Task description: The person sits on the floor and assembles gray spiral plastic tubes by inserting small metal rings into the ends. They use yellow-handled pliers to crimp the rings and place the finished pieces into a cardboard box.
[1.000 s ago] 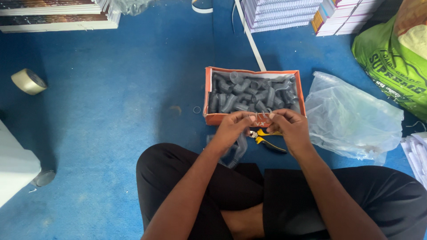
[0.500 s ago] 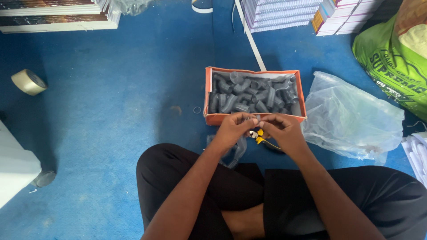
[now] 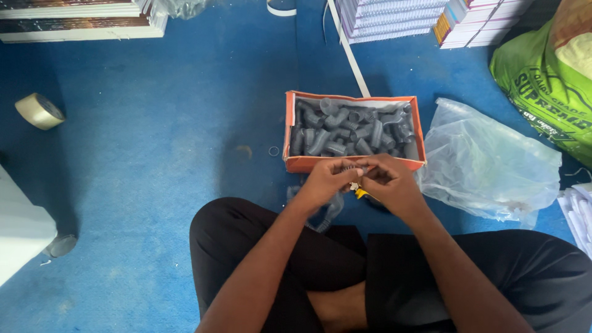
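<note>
Fingers of both hands meet just below the middle of the frame, pinched together around something small: the left hand (image 3: 327, 182) and the right hand (image 3: 390, 185) close on a little grey piece (image 3: 353, 168) between them, with a yellow bit (image 3: 359, 193) showing just under the fingertips. Whether that yellow bit is a tool handle or part of the piece, I cannot tell; the fingers hide most of it.

Just above the hands sits an orange box (image 3: 345, 163), filled nearly to its rim with grey pipe fittings (image 3: 348, 129), mostly elbows lying in a loose heap. A crumpled clear plastic bag (image 3: 487, 166) lies to the right of the box, and another scrap of clear plastic (image 3: 320, 209) shows under the left wrist, against the black trousers (image 3: 259, 246).

As for progress, my judgement is that one piece is being worked while the many in the box wait; no separate pile of finished pieces is visible on the blue floor (image 3: 154, 154). A small dark ring (image 3: 274, 151) lies left of the box, and a roll of tape (image 3: 39, 111) rests at the far left.
</note>
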